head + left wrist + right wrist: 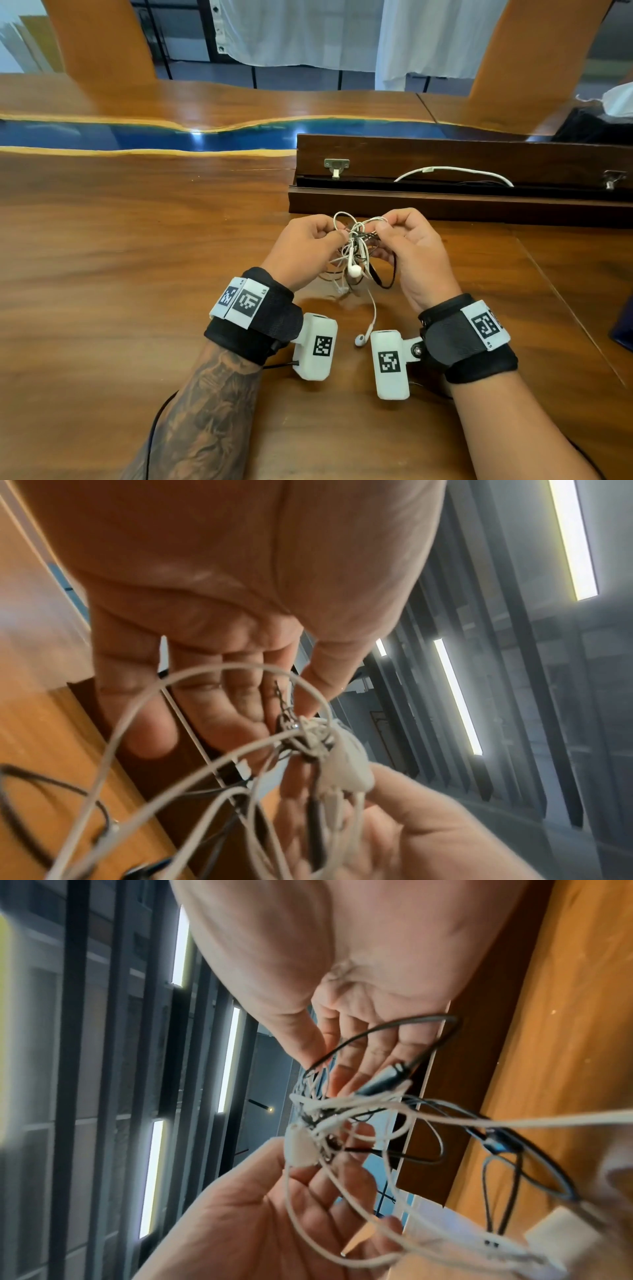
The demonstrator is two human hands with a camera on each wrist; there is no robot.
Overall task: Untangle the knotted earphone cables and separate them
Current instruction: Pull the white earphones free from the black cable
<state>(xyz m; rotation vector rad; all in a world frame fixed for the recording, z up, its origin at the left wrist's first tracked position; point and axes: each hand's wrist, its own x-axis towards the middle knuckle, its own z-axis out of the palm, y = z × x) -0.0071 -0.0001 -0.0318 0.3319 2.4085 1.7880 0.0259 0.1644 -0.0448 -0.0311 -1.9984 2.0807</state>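
Observation:
A knot of white and black earphone cables [358, 245] hangs just above the wooden table [137, 257], held between both hands. My left hand [308, 246] pinches the knot from the left between thumb and fingers. From the right, my right hand [407, 243] pinches it too. One white earbud [354, 271] dangles under the knot, another white earbud [359, 340] lies on the table between my wrists. A black cable loop [388, 282] hangs below my right hand. The left wrist view shows the knot [310, 737] at my fingertips; in the right wrist view the knot [318, 1123] spreads into loose loops.
A dark wooden box [462, 178] lies open just beyond my hands, with a white cable [455, 170] inside it. A blue resin strip [171, 135] crosses the table further back. A dark object [623, 329] sits at the right edge. White cloth hangs behind the table.

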